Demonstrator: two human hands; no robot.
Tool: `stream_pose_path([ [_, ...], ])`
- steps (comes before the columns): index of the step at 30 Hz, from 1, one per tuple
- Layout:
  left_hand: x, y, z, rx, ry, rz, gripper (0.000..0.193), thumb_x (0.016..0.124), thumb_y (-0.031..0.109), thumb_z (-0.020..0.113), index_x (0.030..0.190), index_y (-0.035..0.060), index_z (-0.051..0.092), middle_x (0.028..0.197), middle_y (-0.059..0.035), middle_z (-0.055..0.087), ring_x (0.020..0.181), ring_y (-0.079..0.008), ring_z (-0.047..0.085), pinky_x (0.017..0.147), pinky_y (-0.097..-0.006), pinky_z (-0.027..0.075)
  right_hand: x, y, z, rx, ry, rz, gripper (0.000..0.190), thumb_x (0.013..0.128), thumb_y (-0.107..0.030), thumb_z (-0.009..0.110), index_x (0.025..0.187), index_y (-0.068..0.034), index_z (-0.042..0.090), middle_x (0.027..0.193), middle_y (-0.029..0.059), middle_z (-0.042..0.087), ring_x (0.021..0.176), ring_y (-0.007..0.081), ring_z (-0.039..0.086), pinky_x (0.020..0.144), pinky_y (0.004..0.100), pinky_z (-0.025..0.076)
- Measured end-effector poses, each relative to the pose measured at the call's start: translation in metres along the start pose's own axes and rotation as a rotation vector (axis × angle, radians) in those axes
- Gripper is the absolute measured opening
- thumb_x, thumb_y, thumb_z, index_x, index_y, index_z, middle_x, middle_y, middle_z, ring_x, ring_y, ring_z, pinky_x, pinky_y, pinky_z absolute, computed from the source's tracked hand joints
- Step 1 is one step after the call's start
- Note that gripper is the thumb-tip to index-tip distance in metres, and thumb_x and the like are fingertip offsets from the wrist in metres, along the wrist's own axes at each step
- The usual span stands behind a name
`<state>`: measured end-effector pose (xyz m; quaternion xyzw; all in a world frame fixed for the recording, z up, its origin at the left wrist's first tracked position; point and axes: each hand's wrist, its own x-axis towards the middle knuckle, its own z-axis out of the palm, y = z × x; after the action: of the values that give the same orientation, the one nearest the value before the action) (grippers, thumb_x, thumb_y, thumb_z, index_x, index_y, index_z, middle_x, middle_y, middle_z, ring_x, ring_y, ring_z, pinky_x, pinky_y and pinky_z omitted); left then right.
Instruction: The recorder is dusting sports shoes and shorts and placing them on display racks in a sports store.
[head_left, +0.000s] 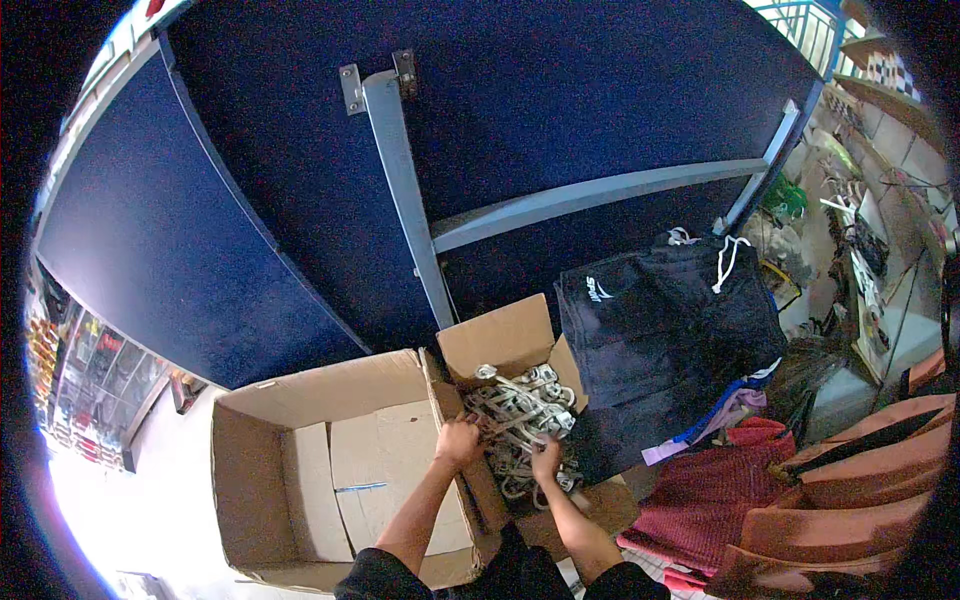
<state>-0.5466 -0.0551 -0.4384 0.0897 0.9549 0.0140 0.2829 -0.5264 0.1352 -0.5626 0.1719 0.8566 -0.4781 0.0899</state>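
Note:
A small open cardboard box (495, 334) in front of me holds a tangled heap of whitish cord-like pieces (517, 405) with blocky ends; their exact kind is unclear. My left hand (460, 442) is at the heap's left side, by the box wall, fingers curled and their tips hidden. On the near right part of the heap, my right hand (547, 459) is closed around one of the whitish pieces. To the left, a larger open cardboard box (315, 375) shows a bare bottom with a seam and a short blue strip (360, 487).
Blue panels (585, 75) with a grey metal leg frame (397, 172) rise beyond the boxes. Dark folded sportswear (660, 330) with white drawstrings lies at right, near a maroon textured cloth (705, 495) and an orange-brown bag (832, 517). Stocked shelving (97, 375) stands far left.

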Motion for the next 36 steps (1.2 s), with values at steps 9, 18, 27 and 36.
stream_pose_path([
  [9, -0.002, -0.001, 0.009, -0.235, 0.417, 0.145, 0.045, 0.078, 0.028, 0.062, 0.117, 0.0078, 0.051, 0.108, -0.0109, 0.058, 0.101, -0.0275, 0.054, 0.083, -0.0386, 0.046, 0.014, -0.028, -0.043, 0.269, -0.016, -0.282, 0.019, 0.084, -0.008, 0.058, 0.102, -0.003, 0.054, 0.093, 0.0109, 0.051, 0.084, 0.0251, 0.053, 0.074, 0.0366, 0.042],
  [18, -0.031, 0.007, 0.026, -0.652, 0.743, 0.189, 0.029, 0.072, 0.023, 0.069, 0.091, 0.0024, 0.063, 0.089, -0.0131, 0.06, 0.084, -0.0315, 0.057, 0.072, -0.0396, 0.047, -0.039, -0.062, -0.029, 0.454, 0.158, -0.202, 0.071, 0.081, -0.017, 0.064, 0.137, -0.001, 0.023, 0.134, 0.0223, 0.029, 0.11, 0.0288, 0.045, 0.085, 0.0333, 0.045],
  [27, -0.076, 0.056, 0.017, -0.371, 0.98, 0.55, 0.03, 0.067, 0.021, 0.072, 0.091, 0.0059, 0.063, 0.081, -0.0058, 0.052, 0.078, -0.0254, 0.052, 0.058, -0.0365, 0.048, -0.028, -0.095, -0.056, 1.047, -0.367, 0.253, 0.067, 0.073, -0.009, 0.071, 0.123, -0.01, 0.027, 0.095, 0.0099, 0.062, 0.083, 0.019, 0.06, 0.067, 0.0319, 0.047],
  [36, -0.09, 0.053, -0.011, -0.138, 0.754, 0.96, 0.048, 0.078, 0.027, 0.062, 0.123, 0.0124, 0.052, 0.12, -0.0075, 0.049, 0.109, -0.0241, 0.05, 0.086, -0.0346, 0.048, -0.043, -0.111, -0.093, 0.871, -0.613, 0.217, 0.061, 0.062, -0.001, 0.076, 0.115, -0.007, 0.045, 0.089, 0.0096, 0.061, 0.07, 0.0199, 0.062, 0.059, 0.031, 0.05],
])
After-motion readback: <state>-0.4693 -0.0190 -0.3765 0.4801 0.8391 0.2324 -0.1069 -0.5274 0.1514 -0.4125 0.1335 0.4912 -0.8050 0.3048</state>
